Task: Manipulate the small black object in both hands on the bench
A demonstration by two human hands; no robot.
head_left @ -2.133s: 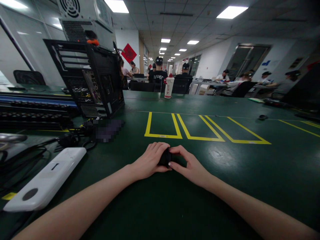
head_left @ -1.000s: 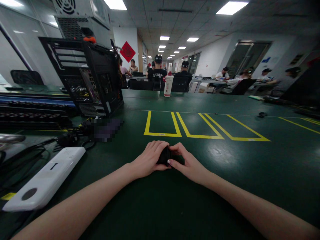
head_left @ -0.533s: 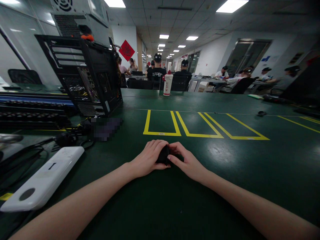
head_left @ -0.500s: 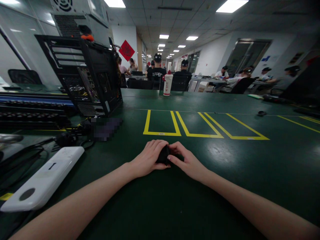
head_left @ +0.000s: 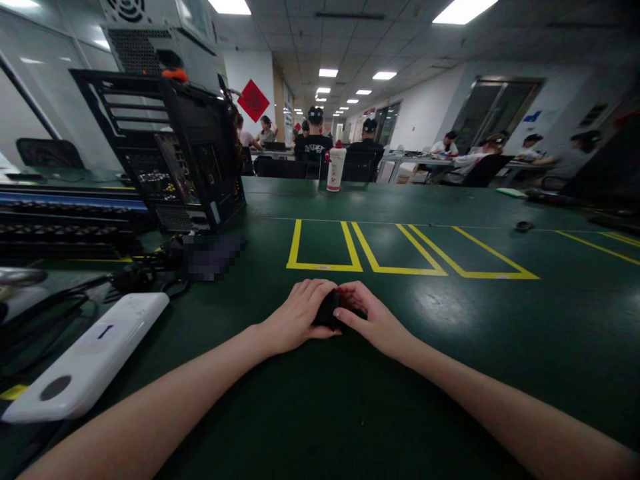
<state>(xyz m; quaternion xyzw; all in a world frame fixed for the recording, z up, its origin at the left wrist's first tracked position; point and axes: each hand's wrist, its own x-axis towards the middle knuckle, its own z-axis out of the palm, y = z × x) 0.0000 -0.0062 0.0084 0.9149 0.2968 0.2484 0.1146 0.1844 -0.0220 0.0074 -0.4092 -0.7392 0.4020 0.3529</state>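
Observation:
A small black box-like object (head_left: 327,310) is between my hands, low over the dark green tabletop (head_left: 320,413). My left hand (head_left: 297,317) wraps round it from the left, fingers over the far side and thumb along the near side. From the right, my right hand (head_left: 373,317) closes on its edge, with bent fingers behind and the thumb in front. Much of the object is hidden by the fingers, and its exact kind cannot be made out. Beyond the hands, yellow tape outlines (head_left: 324,268) mark the table.
At left stand a black open computer case (head_left: 185,147), a long white device (head_left: 90,360) and tangled black cables (head_left: 55,320). A white bottle with a red cap (head_left: 335,170) stands at the far edge. A small black ring (head_left: 523,227) lies at right. People sit at tables behind.
My right fingers have shifted slightly against the black object's right edge. My left hand has stayed in place.

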